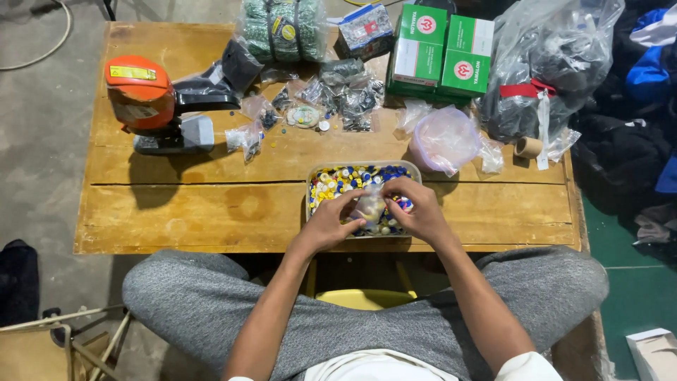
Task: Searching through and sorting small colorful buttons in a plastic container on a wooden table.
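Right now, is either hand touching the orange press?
No. Both the left hand and right hand hold a small bag over the tray; the orange press stands apart.

Blue, yellow, white and red buttons (337, 180) fill the clear tray (363, 166). The press (141, 95) is orange and black, the boxes (443, 49) green and white, the tabletop (176, 212) honey-brown wood.

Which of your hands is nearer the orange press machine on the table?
Left. The left hand is over the tray of coloured caps, on the side toward the orange press machine. The right hand is farther away, on the tray's other side.
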